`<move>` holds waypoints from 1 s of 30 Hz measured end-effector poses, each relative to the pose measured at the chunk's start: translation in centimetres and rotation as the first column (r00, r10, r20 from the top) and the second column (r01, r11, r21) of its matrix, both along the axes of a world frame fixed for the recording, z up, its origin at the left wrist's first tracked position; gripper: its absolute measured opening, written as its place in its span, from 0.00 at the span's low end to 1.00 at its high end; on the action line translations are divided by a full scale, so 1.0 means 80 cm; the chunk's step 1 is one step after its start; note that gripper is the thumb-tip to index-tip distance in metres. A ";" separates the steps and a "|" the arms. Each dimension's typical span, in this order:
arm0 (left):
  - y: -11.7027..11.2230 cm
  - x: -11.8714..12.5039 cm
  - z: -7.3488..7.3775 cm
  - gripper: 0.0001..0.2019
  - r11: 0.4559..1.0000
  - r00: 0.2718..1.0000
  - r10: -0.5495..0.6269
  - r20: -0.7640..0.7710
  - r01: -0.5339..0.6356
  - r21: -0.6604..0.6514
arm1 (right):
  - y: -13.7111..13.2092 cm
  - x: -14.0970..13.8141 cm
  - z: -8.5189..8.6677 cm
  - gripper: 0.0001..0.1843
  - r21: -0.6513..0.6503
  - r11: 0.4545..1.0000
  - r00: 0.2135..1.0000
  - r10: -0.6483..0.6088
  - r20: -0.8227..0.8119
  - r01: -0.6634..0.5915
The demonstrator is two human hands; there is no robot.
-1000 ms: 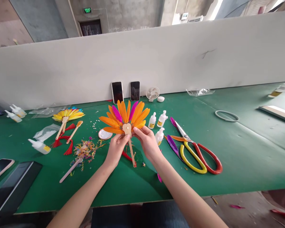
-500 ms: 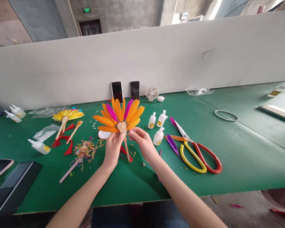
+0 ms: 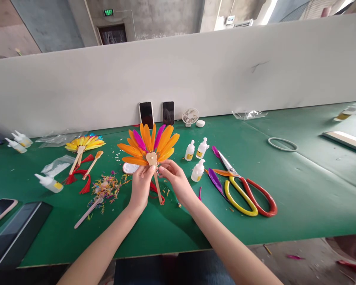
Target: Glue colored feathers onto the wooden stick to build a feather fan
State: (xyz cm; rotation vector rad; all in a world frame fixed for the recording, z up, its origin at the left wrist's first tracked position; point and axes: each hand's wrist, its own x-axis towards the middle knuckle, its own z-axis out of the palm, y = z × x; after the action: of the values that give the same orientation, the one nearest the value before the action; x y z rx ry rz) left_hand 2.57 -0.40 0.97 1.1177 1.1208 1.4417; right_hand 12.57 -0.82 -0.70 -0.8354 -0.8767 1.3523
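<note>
A feather fan (image 3: pixel 164 138) of orange feathers with two magenta ones stands upright before me, fixed to a pale wooden handle with a rounded head. My left hand (image 3: pixel 141 183) is closed round the handle just below that head, thumb in front. On the fan's other side, my right hand (image 3: pixel 175 177) has its thumb and fingers pinched together beside the handle, under the lowest right feathers. What lies between those fingertips is too small to make out. A red tassel (image 3: pixel 153 188) shows behind the lower handle. Beneath the left side of the fan sits a small white dish (image 3: pixel 130 168).
Large scissors (image 3: pixel 240 184) with yellow and red grips lie right, beside a purple feather (image 3: pixel 216 181). Several glue bottles (image 3: pixel 198 170) stand nearer. Left are a yellow feather fan (image 3: pixel 84 143), feather scraps (image 3: pixel 106 188) and a stick (image 3: pixel 87 215). Two phones (image 3: pixel 168 113) lean on the white partition (image 3: pixel 178 75).
The fan has shifted very slightly down. My right fingertips have moved a little left and down, closer to the handle. My left hand keeps its hold.
</note>
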 end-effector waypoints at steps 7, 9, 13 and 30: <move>-0.001 0.000 -0.002 0.10 0.998 0.998 -0.064 0.005 0.064 -0.029 | 0.004 0.000 -0.001 0.10 0.037 0.998 0.998 -0.048 0.040 0.047; 0.000 -0.001 -0.004 0.10 0.998 0.998 -0.058 0.000 0.058 -0.032 | 0.006 0.002 -0.003 0.11 0.027 0.997 0.996 -0.074 0.057 0.072; 0.003 -0.005 -0.005 0.10 1.000 1.000 -0.025 -0.018 0.024 -0.019 | 0.006 0.004 -0.009 0.12 -0.027 0.997 0.987 -0.065 0.145 0.070; 0.003 -0.001 -0.013 0.11 0.991 0.992 -0.106 0.068 0.111 -0.072 | -0.004 -0.006 0.000 0.18 -0.042 0.984 0.974 0.165 -0.154 -0.173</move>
State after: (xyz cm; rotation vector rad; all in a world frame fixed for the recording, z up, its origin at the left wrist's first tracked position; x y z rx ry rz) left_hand 2.47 -0.12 -0.04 1.0558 1.0450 1.3303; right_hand 12.10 -1.17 -0.71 -0.7026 -0.8104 1.5733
